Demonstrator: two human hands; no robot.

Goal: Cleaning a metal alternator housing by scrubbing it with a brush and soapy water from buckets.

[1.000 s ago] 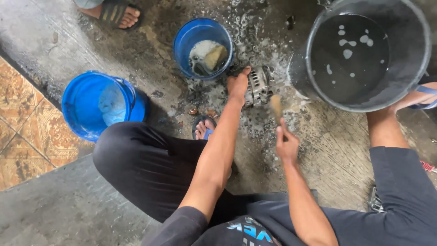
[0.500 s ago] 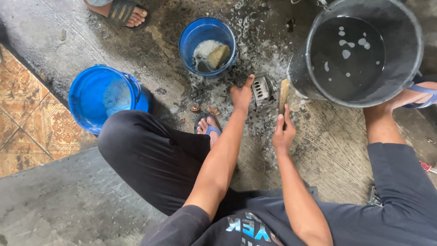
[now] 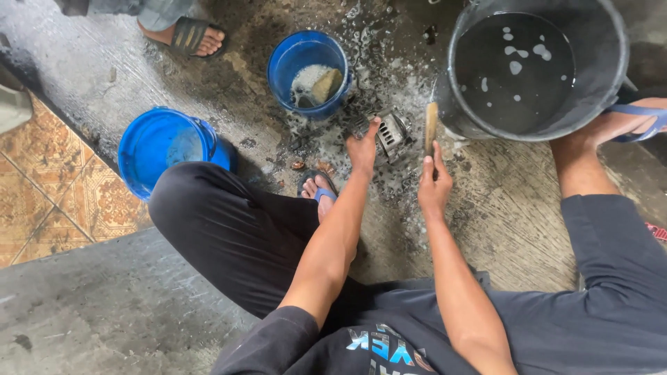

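Head view, from left to right — what was on the ground?

— First a brown patterned tile floor [image 3: 42,187], then wet grey concrete [image 3: 118,305]. On the concrete stood a wide blue bucket [image 3: 163,149] beside the person's bent knee. Above it, at the top edge, another person's foot in a dark sandal [image 3: 198,38] was seen. Further right stood a small blue bucket [image 3: 306,69] with foamy water and a yellowish sponge [image 3: 325,85] inside.

— And the hands?

— Left hand [image 3: 363,147] rested on a dirty grey metal part [image 3: 390,130], which lay on the wet, dark-stained ground just below the small bucket. The fingers were bent and pressed together on its left side, the thumb pointing up. Right hand [image 3: 433,186] was just beside it, closed around the handle of a brush [image 3: 431,126]; the brush stood up, near the right side of the part, whether touching it I could not tell.

— What was at the right?

— A big black bucket [image 3: 604,90] full of dark water with some foam spots, and the person's own foot in a blue sandal [image 3: 639,118] touching its rim
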